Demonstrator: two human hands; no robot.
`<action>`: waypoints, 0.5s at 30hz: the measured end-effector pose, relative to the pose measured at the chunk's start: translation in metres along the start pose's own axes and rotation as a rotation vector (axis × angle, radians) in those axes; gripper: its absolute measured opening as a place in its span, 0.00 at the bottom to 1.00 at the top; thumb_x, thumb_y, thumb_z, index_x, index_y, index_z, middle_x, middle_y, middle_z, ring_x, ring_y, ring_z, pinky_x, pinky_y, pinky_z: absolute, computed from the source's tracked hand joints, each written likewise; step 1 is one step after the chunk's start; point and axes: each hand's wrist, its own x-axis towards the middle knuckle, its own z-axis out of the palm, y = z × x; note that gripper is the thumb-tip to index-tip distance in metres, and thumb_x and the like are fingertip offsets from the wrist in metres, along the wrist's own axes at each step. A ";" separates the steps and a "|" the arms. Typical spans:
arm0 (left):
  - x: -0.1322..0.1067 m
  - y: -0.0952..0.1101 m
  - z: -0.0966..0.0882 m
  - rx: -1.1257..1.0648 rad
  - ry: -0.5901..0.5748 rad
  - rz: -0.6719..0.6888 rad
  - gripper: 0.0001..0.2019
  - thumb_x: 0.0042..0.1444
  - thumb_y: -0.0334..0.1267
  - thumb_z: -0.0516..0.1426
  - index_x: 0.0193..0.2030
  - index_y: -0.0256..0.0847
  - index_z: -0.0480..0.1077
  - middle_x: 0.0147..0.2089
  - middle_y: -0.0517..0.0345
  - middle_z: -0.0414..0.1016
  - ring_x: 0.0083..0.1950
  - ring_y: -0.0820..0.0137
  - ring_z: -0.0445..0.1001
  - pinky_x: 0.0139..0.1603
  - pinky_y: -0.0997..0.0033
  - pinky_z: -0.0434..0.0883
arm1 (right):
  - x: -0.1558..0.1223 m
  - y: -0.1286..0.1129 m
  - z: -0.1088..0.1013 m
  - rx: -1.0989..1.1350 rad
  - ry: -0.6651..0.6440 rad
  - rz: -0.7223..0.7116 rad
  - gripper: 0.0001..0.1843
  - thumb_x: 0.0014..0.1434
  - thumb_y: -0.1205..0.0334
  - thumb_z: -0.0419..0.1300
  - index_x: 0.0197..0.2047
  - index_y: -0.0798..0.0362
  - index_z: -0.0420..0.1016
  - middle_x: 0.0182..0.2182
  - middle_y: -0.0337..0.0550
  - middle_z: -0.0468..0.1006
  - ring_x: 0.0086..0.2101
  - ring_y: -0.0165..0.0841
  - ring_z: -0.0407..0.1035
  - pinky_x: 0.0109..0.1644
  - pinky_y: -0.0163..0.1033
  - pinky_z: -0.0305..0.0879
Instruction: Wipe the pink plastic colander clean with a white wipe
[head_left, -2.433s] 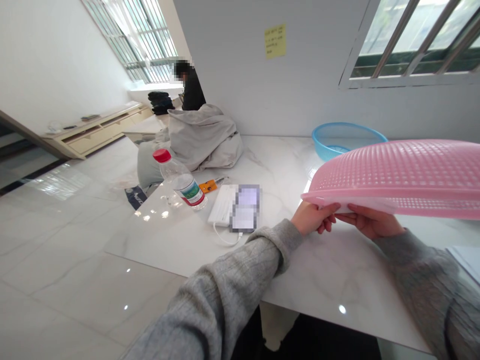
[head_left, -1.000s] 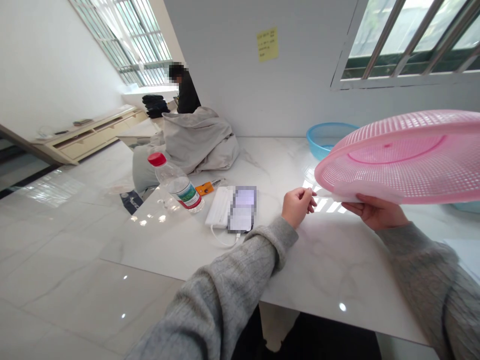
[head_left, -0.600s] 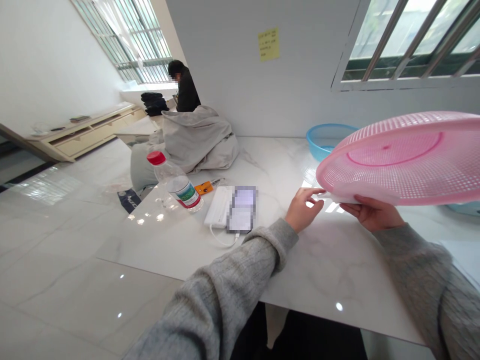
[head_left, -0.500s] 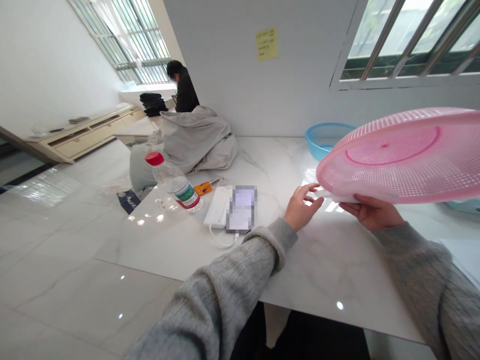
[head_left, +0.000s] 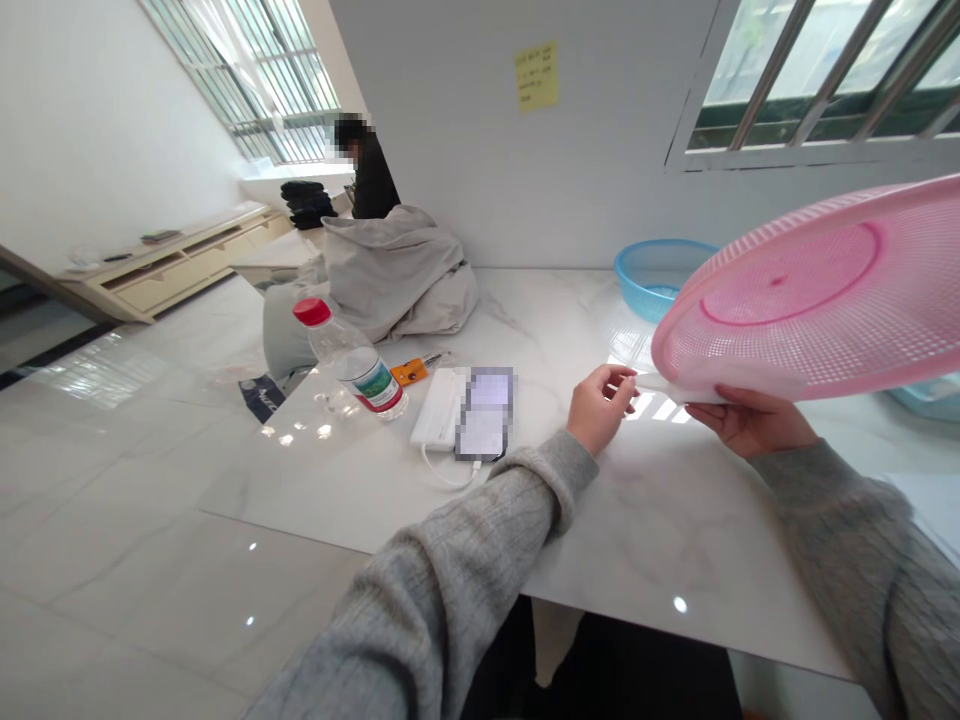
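My right hand (head_left: 750, 422) holds a pink plastic mesh basket (head_left: 795, 290) by its lower rim, tilted up with its underside toward me. A white label (head_left: 720, 382) lies along that rim, just above my right fingers. My left hand (head_left: 600, 408) is close by, its fingertips pinched together at the label's left end. Whether they actually grip the label is hard to see. Both grey knit sleeves reach in from the bottom of the view.
On the white marble table (head_left: 637, 520) stand a red-capped plastic bottle (head_left: 349, 365), a white power bank (head_left: 433, 410) with a cable, a blurred phone (head_left: 484, 412) and a blue basin (head_left: 660, 275). A seated person (head_left: 373, 175) is beyond a grey blanket (head_left: 397, 275).
The basket has swung from a low, nearly edge-on hold to a steeper tilt showing its underside. My left hand has let go of the rim and now sits at the label's end.
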 end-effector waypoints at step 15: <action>-0.003 -0.009 0.006 0.056 -0.202 0.044 0.16 0.65 0.40 0.66 0.57 0.42 0.80 0.51 0.51 0.82 0.37 0.76 0.78 0.45 0.68 0.77 | 0.015 0.005 -0.021 -0.092 -0.148 0.029 0.18 0.57 0.61 0.76 0.51 0.42 0.87 0.56 0.38 0.87 0.51 0.42 0.85 0.56 0.43 0.87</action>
